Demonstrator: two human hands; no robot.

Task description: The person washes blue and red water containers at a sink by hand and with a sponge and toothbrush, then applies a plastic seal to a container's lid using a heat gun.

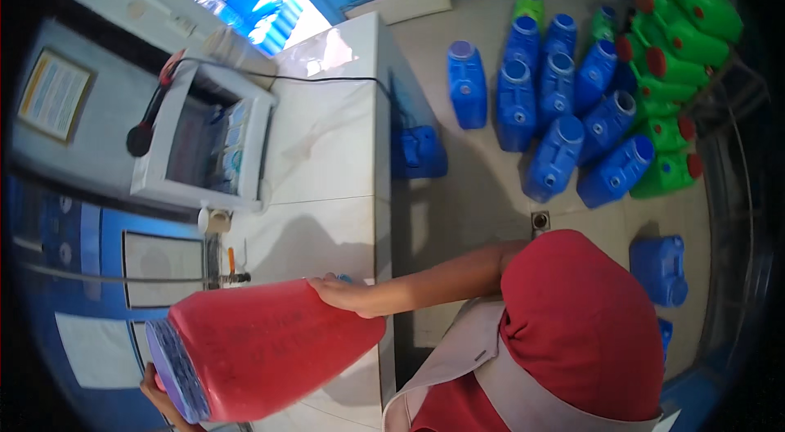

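A large red plastic water jug is tilted over the white tiled counter, its wide purple cap towards the lower left. Dark tape wraps the neck below the cap, and the jug's side bears faint writing. My right hand grips the jug near its base, beside a small blue piece partly hidden by the fingers. At the cap end my left hand holds the jug from the far side, mostly hidden behind it. A tap with an orange handle is just above the jug in the view.
On the tiled counter stand a white-framed cabinet and a beige mug. A black cable crosses the counter. Several blue jugs and stacked green jugs stand on the floor around a drain.
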